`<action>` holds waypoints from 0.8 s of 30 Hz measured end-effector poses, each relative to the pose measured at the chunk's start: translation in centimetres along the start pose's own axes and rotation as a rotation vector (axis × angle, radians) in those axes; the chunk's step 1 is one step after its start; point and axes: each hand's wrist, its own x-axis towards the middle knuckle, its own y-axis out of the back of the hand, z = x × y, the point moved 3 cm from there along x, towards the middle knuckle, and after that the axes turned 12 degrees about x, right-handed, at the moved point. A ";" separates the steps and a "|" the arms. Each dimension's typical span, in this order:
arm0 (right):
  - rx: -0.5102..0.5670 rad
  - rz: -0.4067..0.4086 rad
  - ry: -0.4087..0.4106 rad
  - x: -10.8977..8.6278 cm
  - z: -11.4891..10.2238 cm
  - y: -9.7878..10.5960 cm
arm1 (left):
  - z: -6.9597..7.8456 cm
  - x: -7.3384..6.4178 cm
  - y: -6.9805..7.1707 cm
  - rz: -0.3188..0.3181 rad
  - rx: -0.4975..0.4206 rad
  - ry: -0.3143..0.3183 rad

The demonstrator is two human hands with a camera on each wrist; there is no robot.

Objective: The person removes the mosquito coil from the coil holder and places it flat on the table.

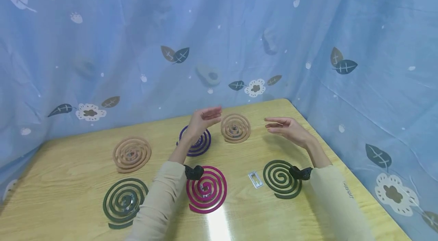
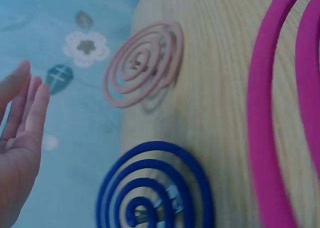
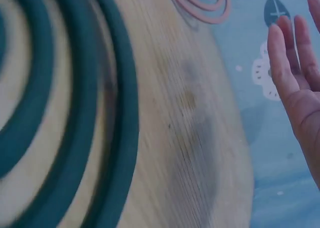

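Both hands are raised over the far part of a wooden table, palms facing each other, fingers extended and holding nothing. My left hand [image 1: 204, 120] is above a dark blue mosquito coil [image 1: 207, 140], and its forearm covers part of that coil. To the right, my right hand [image 1: 288, 130] hovers beyond a dark green mosquito coil [image 1: 281, 175]. Between the hands, farther back, lies a tan mosquito coil [image 1: 235, 129]. A magenta mosquito coil [image 1: 224, 191] sits near the left wrist. In the wrist views the left fingers [image 2: 36, 107] and right fingers [image 3: 280, 62] look straight and apart from every coil.
A small metal coil stand [image 1: 256, 179] lies between the magenta and right green coils. At left are another tan coil [image 1: 131, 154] and another green coil [image 1: 125, 181], partly near the left sleeve. A blue patterned curtain [image 1: 219, 35] hangs behind and right of the table [image 1: 68, 180].
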 end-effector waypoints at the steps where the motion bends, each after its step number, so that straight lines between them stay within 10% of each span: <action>1: 0.000 -0.004 -0.006 0.4 0.2 0.1 | -0.4 0.1 -0.2 0.005 0.004 0.021; 10: -0.037 -0.019 -0.069 3.3 1.9 -0.6 | -2.4 0.6 -2.0 0.138 0.223 0.188; 24: -0.085 0.021 -0.052 6.3 3.4 -1.2 | -3.1 1.4 -3.9 0.236 0.324 0.223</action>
